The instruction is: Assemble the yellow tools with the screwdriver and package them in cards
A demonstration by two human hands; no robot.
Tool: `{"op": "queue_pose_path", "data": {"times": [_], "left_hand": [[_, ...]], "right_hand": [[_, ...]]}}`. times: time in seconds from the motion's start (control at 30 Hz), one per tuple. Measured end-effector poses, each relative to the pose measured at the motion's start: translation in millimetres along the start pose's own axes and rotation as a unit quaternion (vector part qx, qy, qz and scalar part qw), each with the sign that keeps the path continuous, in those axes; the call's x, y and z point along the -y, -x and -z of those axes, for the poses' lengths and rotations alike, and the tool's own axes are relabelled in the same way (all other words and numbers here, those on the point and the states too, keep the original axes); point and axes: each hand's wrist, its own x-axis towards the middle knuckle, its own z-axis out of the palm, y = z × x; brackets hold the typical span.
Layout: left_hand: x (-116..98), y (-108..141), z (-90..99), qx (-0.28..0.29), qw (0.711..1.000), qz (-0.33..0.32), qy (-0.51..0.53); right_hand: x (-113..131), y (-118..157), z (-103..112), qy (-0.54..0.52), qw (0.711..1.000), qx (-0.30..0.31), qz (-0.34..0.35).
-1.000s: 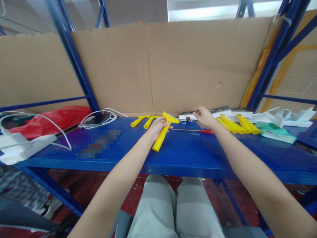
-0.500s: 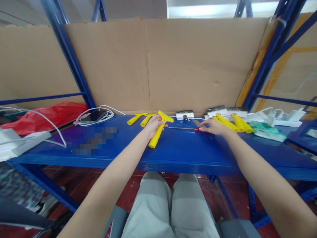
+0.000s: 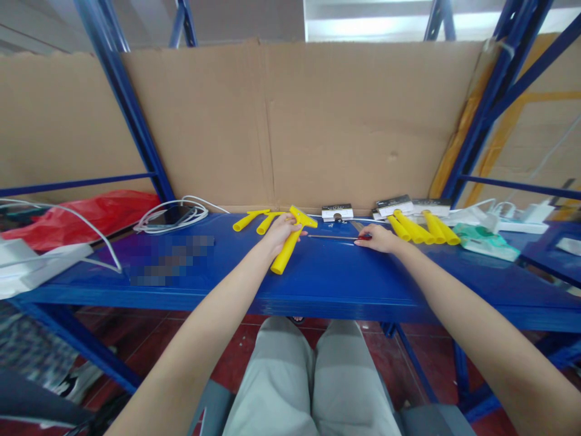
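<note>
My left hand [image 3: 284, 231] is closed around a yellow T-shaped plastic handle [image 3: 285, 251], its crosspiece pointing away from me and its round end toward me. To the right, my right hand [image 3: 376, 237] has its fingers around the red handle of a screwdriver [image 3: 333, 237]. The screwdriver's long thin shaft points left toward the yellow piece, apart from it, low over the tabletop. Behind my left hand lie two more yellow T-shaped pieces [image 3: 247, 221]. Several yellow handles [image 3: 415, 229] rest together just beyond my right hand.
Small white-and-black boxes [image 3: 337, 212] stand along the cardboard back panel [image 3: 340, 121], with tiny parts before one. A green packet [image 3: 485, 241] lies at the right. Coiled white cable [image 3: 175, 218] and a red bag [image 3: 91, 212] are at the left of the blue table [image 3: 336, 290].
My right hand has closed around the screwdriver handle, which it was reaching over before. My left hand keeps its hold on the yellow handle in about the same place.
</note>
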Motion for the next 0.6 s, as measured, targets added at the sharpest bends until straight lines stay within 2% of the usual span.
{"op": "queue_pose_path", "data": {"times": [0.37,0.5,0.6], "left_hand": [[-1,4,-1.7,-0.005,1.000,-0.005,-0.003],[-1,3,-1.1,-0.008,1.000,-0.001,-0.011],[0,3,-0.3,-0.007,0.999,0.013,-0.028]], "right_hand": [[11,5,8,0.079,0.996,-0.001,-0.037],[0,9,20,0.075,0.995,-0.046,-0.056],[-7,13,30,0.029,0.994,-0.090,-0.054]]}}
